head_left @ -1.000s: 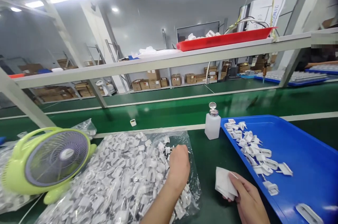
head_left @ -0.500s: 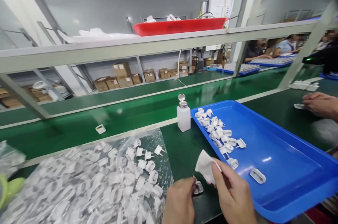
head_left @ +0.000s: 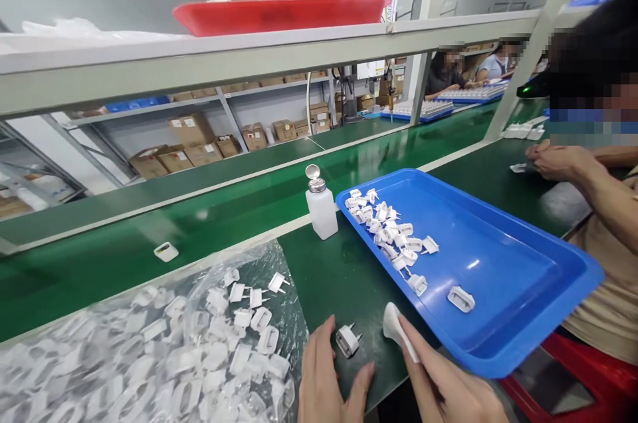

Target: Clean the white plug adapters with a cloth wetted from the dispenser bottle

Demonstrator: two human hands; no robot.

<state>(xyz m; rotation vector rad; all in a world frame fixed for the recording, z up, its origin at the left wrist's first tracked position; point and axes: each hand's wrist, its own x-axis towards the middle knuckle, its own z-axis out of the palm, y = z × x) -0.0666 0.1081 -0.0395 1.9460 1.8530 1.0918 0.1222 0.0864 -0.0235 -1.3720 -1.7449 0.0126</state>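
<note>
My left hand (head_left: pixel 333 376) lies at the bottom edge with its fingers apart, holding nothing. Just beside it, a white plug adapter (head_left: pixel 347 340) with metal pins rests on the dark green mat (head_left: pixel 349 283). My right hand (head_left: pixel 446 380) pinches a folded white cloth (head_left: pixel 396 330) between thumb and fingers, close to the near rim of a blue plastic tray (head_left: pixel 498 257). Several white adapter housings lie in that tray. To the left, a clear plastic bag (head_left: pixel 164 350) holds many more, with several loose on top.
A white pump bottle (head_left: pixel 321 210) with a metal top stands behind the tray. Beyond it runs a green conveyor belt (head_left: pixel 100 277) carrying a small white part (head_left: pixel 166 251). A co-worker's hands (head_left: pixel 561 163) rest at the right. A red tray (head_left: pixel 279 16) sits on the overhead shelf (head_left: pixel 199 64).
My left hand has let go of the adapter, which now lies on the mat. The cloth is folded tighter in my right hand. The view has turned right, showing more of the co-worker.
</note>
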